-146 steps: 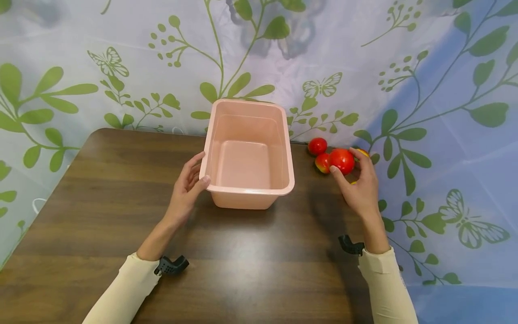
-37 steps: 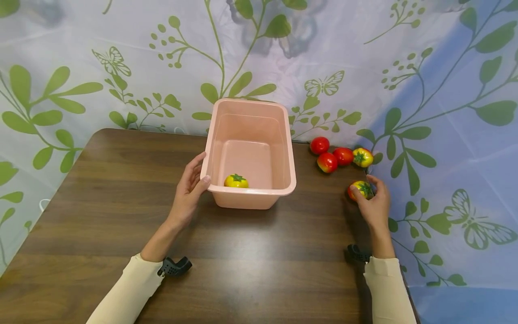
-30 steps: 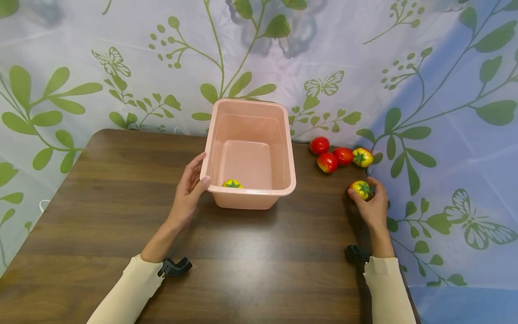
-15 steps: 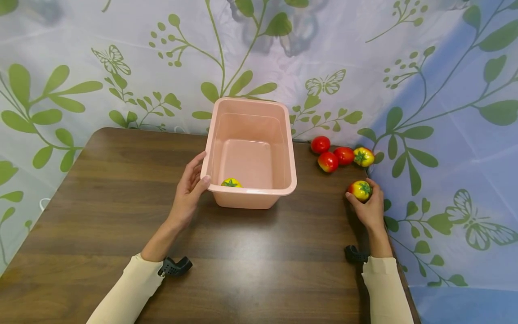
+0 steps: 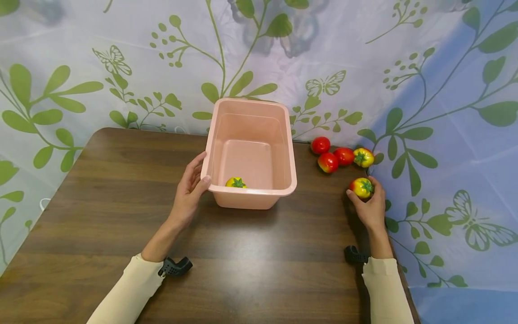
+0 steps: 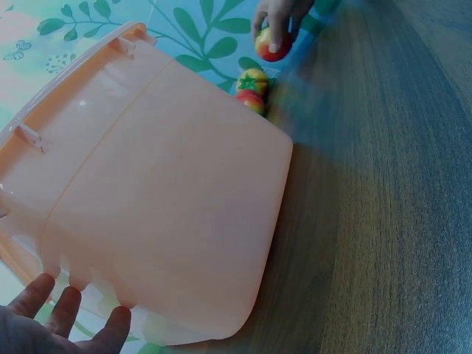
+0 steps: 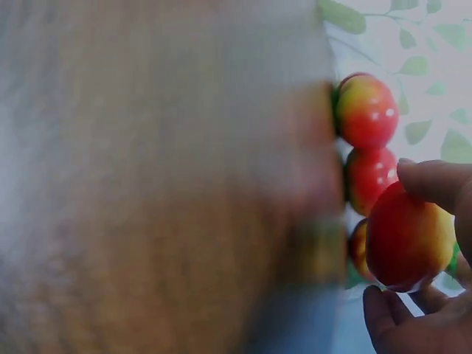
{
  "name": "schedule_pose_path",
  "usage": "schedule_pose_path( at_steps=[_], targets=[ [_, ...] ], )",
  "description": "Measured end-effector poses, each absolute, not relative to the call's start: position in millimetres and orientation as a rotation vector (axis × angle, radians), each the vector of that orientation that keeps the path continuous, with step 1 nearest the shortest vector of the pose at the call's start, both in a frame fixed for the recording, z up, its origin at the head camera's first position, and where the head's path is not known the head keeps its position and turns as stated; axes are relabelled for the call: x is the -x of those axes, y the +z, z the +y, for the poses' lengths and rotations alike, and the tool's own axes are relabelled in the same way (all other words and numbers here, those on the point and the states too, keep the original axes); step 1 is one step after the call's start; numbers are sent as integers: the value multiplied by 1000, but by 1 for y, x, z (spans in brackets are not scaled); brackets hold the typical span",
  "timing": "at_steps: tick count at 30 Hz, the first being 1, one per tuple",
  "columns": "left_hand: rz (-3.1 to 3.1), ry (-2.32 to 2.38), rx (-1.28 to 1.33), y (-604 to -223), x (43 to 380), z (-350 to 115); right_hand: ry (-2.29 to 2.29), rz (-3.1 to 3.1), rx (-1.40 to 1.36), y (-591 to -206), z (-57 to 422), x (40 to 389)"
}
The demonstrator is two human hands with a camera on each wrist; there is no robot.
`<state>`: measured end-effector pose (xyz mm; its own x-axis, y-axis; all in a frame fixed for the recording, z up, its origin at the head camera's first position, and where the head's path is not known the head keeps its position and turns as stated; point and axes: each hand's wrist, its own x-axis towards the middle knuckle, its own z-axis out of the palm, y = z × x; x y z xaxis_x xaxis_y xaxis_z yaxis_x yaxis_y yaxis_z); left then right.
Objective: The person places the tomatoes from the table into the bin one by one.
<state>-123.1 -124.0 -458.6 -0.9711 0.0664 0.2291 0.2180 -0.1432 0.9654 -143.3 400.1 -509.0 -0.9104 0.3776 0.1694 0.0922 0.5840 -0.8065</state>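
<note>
My left hand [image 5: 187, 191] grips the near left rim of a pink plastic tub [image 5: 251, 192], thumb on the rim. In the left wrist view its fingertips [image 6: 65, 306] press against the tub's outer wall. Inside the tub, by the near wall, lies a yellow tomato with a green star-shaped top [image 5: 236, 182], partly hidden by the rim. My right hand [image 5: 371, 208] holds a red-and-yellow tomato [image 5: 361, 187] between thumb and fingers at the table's right side. In the right wrist view this held tomato [image 7: 405, 237] shows its red side.
Behind the held tomato several others are grouped: a red tomato [image 5: 320, 145], two more red ones beside it, and a yellow-and-red tomato [image 5: 363, 157] by the curtain. A leaf-printed curtain [image 5: 445, 148] borders the brown wooden table [image 5: 133, 180] at back and right.
Nearly five seconds ago my right hand was at the tomato group and the tub held nothing. A tomato has since rolled slightly inside it; my right hand holds another, shifted slightly.
</note>
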Motion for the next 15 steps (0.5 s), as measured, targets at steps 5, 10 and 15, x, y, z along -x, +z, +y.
schedule_pose_path(
  at_steps=[5, 10, 15],
  targets=[
    [-1980, -2281, 321, -459, 123, -124, 1270, -2441, 333, -493, 392, 144],
    [-1987, -2279, 315, -459, 122, -124, 1388, -2361, 325, -469, 379, 144],
    [-1984, -2286, 328, -458, 123, -124, 1422, -2275, 212, -444, 369, 144]
  ],
)
